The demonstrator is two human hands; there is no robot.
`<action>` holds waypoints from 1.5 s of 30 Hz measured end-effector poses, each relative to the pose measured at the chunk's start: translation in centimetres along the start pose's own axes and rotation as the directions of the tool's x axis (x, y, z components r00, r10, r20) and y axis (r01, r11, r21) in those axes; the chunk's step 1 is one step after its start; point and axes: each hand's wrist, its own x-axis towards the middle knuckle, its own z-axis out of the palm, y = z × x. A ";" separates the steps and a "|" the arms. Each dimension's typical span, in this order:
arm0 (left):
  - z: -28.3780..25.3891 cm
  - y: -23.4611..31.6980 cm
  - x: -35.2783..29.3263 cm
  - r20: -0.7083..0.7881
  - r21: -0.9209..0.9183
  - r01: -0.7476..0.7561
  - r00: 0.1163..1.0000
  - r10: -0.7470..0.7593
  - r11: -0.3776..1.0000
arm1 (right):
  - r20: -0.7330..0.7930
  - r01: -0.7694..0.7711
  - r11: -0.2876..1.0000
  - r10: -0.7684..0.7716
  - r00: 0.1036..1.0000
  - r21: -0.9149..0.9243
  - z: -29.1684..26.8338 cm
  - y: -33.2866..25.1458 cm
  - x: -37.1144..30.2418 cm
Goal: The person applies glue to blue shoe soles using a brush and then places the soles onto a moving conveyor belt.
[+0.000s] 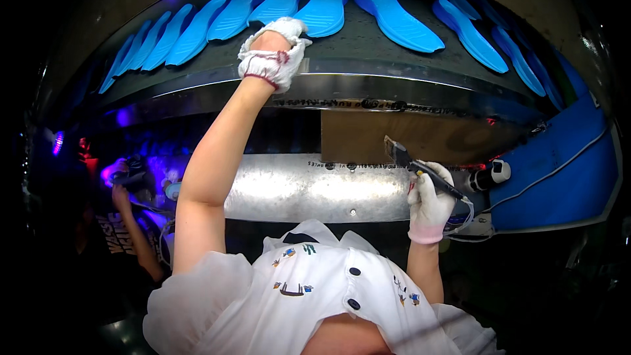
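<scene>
With the fingers of the gloved left hand (274, 51) hidden, cannot tell whether wide, narrow or holding, but stretched out to the near ends of two blue insoles (327, 3) in the row along the dark table (353, 51). Holding a black corded tool (406, 158) in the fingers of the gloved right hand (432, 204), well apart from those insoles. Apparently at the step of reaching for an insole, likely calling next for a firm grip clear of its neighbour.

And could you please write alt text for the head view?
A person's white-gloved left hand is stretched out to a row of blue shoe insoles on a dark surface, while the white-gloved right hand grips a black corded tool lower down.
</scene>
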 end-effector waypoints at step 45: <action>5.2 6.9 -18.4 0.189 -0.228 0.367 0.925 0.329 -0.902 | 0.425 0.531 0.781 -0.379 0.822 -0.330 10.2 -1.6 0.5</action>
